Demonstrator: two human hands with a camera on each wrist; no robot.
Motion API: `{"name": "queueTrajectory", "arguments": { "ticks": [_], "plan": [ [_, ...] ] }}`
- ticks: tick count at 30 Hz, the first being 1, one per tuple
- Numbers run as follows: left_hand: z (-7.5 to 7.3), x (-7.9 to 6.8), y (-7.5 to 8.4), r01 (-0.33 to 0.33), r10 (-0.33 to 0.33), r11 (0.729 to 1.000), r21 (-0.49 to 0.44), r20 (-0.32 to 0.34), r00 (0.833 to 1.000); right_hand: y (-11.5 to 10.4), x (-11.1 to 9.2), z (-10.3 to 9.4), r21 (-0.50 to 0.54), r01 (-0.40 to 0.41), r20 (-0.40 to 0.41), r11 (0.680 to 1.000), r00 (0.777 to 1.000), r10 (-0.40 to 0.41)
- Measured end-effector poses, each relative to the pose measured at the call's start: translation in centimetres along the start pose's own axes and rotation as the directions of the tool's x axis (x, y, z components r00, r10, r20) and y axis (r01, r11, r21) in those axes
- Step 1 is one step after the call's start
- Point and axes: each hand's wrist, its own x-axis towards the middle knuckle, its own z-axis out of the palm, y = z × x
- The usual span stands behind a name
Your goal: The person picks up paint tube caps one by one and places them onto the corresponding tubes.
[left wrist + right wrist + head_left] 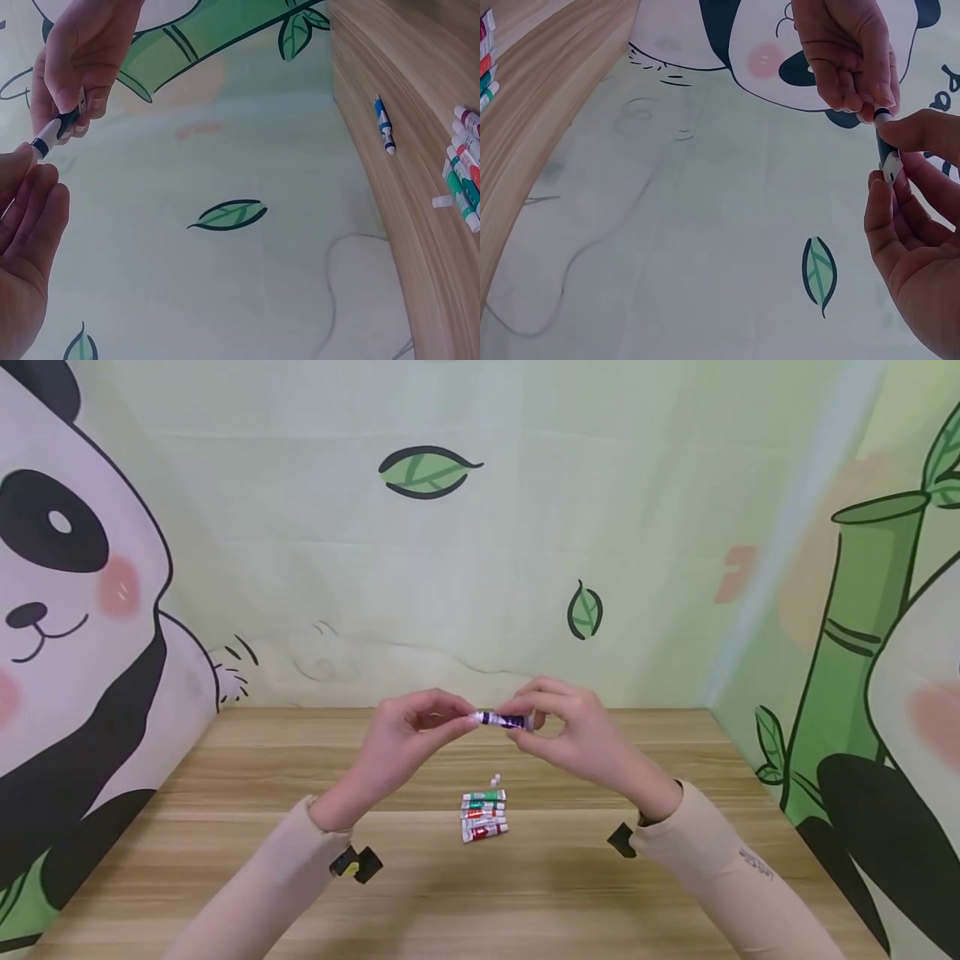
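Observation:
Both hands hold a small dark purple-blue paint tube point(510, 721) above the table, roughly level in the head view. My left hand point(408, 731) pinches its narrow white end between thumb and fingers. Those fingertips hide the tip, so whether a cap is on it cannot be told. My right hand point(573, 727) grips the body near the flat end, thumb below and fingers above. In the left wrist view the right hand point(86, 56) is around the dark part. In the right wrist view the left hand point(851, 56) is at the other end.
On the wooden table point(300, 893) lies a row of several paint tubes, including a green tube point(484, 795) and a red tube point(485, 832). Small white caps point(496, 779) lie just behind them. A blue tube point(385, 126) lies apart. A printed backdrop point(525, 527) stands behind.

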Motion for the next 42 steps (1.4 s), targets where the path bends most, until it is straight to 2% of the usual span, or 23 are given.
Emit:
{"name": "queueTrajectory", "arguments": {
  "ticks": [8, 14, 24, 42],
  "plan": [
    [0.0, -0.3, -0.1, -0.002, 0.001, 1.000, 0.027, 0.029, 1.000, 0.3, -0.2, 0.2, -0.017, 0.108, -0.002, 0.994, 0.994, -0.108],
    [0.2, -0.4, -0.5, -0.023, 0.023, 1.000, 0.021, 0.021, 1.000, 0.4, -0.3, 0.4, -0.008, 0.121, -0.014, 0.993, 0.993, -0.121],
    [0.3, -0.1, -0.2, -0.067, 0.066, 0.997, 0.032, 0.022, 0.998, 0.5, -0.2, 0.0, -0.005, 0.076, -0.019, 0.997, 0.997, -0.076],
    [0.7, -0.2, -0.2, -0.101, 0.100, 0.994, 0.052, 0.019, 0.995, 1.1, -0.6, 0.3, 0.084, -0.018, -0.004, 0.996, 1.000, 0.018]
  ]
}}
